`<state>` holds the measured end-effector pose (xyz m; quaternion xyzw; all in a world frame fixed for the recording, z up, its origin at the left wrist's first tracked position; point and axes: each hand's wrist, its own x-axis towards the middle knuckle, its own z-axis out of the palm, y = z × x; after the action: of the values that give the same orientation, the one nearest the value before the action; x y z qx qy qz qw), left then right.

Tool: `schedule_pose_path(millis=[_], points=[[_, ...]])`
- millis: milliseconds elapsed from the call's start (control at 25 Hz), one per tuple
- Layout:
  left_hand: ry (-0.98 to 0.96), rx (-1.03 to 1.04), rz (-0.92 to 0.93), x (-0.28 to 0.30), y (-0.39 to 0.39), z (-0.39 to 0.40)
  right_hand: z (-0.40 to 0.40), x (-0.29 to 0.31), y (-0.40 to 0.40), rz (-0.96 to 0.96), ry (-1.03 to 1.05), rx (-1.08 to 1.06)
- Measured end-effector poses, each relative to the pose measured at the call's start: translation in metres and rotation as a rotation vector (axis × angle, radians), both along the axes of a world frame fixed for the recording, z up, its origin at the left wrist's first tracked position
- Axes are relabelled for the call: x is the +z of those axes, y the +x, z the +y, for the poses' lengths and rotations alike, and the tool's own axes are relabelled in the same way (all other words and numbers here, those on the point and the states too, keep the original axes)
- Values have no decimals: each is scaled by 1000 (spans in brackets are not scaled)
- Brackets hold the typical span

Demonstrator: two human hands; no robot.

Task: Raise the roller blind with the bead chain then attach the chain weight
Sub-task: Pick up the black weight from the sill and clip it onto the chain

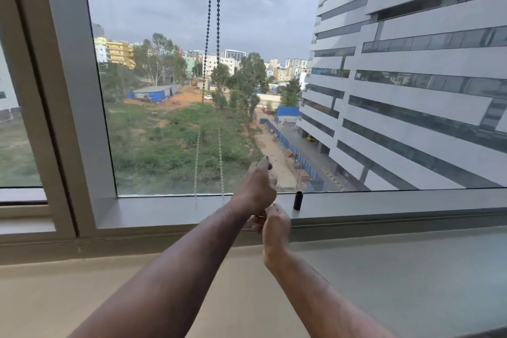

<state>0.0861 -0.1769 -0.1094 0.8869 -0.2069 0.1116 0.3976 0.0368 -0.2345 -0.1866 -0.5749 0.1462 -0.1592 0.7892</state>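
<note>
On the window sill (384, 206) the chain weight (298, 200) stands ready, just beside both hands: left hand (253, 186) pinches something dark, right hand (275, 223) is curled, hold unclear, bead chain (218, 22) slack.

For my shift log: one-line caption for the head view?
Both hands meet at the window sill beside the upright black chain weight; bead chain hangs.

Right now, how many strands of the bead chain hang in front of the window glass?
2. The left strand and the right strand hang side by side from the top edge, left of centre. Both fade low down, so their lower ends cannot be made out.
</note>
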Motion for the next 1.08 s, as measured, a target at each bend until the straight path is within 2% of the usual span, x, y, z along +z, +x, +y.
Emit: schedule_pose_path(millis=[160,280,480,600,720,920,1000,1080], points=[[96,63,108,-52,34,-19,-57,-25,53,217,-224,-213],[131,72,174,-86,52,-32,-93,-29,83,286,-435,-324],[194,30,189,-123,75,-60,-140,-39,120,328,-670,-239],[277,-17,158,-139,83,-72,-156,-51,134,314,-702,-88],[441,-51,71,-151,86,-77,-162,-64,140,285,-740,28],[474,-18,-142,-161,85,-64,-158,-64,137,230,-910,-48],[439,-21,-201,-165,72,-51,-147,-62,128,198,-838,-15],[328,-27,-249,-172,50,-38,-129,-53,109,138,-626,80]])
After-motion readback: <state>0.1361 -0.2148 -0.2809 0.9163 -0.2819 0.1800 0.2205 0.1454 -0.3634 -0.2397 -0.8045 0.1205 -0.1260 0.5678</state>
